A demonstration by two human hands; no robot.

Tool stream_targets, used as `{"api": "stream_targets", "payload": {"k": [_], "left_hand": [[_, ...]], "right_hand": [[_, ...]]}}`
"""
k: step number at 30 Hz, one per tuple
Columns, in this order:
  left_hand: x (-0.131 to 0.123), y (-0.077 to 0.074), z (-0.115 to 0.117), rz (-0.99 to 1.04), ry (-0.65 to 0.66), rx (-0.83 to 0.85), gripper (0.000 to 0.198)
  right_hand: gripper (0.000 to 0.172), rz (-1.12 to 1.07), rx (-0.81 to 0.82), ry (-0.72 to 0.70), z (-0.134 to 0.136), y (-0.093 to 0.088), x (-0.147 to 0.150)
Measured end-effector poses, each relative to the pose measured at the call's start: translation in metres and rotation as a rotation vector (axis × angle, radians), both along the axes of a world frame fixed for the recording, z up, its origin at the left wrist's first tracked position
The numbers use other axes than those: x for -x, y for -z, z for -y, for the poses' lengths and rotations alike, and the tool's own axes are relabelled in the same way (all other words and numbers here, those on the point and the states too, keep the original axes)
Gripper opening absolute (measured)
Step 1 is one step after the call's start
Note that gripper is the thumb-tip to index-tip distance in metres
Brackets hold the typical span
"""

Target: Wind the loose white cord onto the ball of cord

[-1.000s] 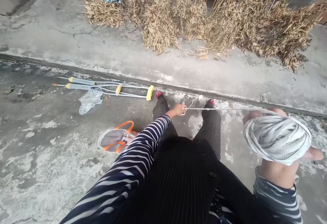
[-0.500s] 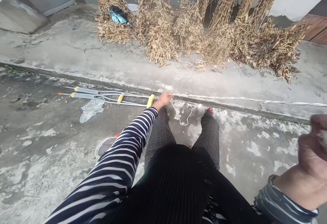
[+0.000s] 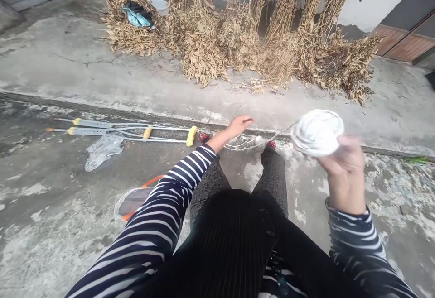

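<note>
My right hand [image 3: 348, 160] grips a wound ball of white cord [image 3: 317, 132], raised in front of me on the right. A thin strand runs down and left from the ball, slack and blurred. Across from it, my left hand [image 3: 238, 127] is held with its fingers bent together, pointing right. The loose white cord [image 3: 243, 144] passes close below that hand and goes behind it; the exact grip is hidden. A thicker white cord end [image 3: 258, 138] hangs between my feet.
Two crutches [image 3: 136, 128] lie left beside a crumpled clear plastic bag [image 3: 103, 151]. A low concrete step edge [image 3: 163, 119] crosses ahead. Dried plant bundles [image 3: 204, 40] lean against the wall. A grey, orange-edged object [image 3: 132, 203] sits partly behind my left arm.
My right hand has swung inward from the far right edge, bringing the cord ball into view. The stretched cord has gone slack. My left hand has moved slightly right and up.
</note>
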State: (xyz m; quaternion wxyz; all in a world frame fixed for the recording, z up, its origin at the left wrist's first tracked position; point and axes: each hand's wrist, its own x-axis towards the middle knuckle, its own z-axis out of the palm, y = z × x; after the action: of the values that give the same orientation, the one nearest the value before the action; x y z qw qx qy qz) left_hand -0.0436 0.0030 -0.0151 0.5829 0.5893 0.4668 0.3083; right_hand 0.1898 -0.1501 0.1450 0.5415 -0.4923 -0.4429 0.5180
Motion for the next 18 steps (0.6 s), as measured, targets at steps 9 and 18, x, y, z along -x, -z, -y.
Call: {"api": "stream_targets", "payload": {"k": [9,18], "left_hand": [[-0.033,-0.053,0.03,0.413,0.289,-0.141,0.032],[-0.021,-0.039,0.028,0.256,0.279,-0.165,0.026]], "right_hand": [[0.061,-0.049,0.248,-0.313,-0.046,0.05,-0.001],[0.061,-0.014,0.134,-0.184,-0.032,0.038,-0.009]]}}
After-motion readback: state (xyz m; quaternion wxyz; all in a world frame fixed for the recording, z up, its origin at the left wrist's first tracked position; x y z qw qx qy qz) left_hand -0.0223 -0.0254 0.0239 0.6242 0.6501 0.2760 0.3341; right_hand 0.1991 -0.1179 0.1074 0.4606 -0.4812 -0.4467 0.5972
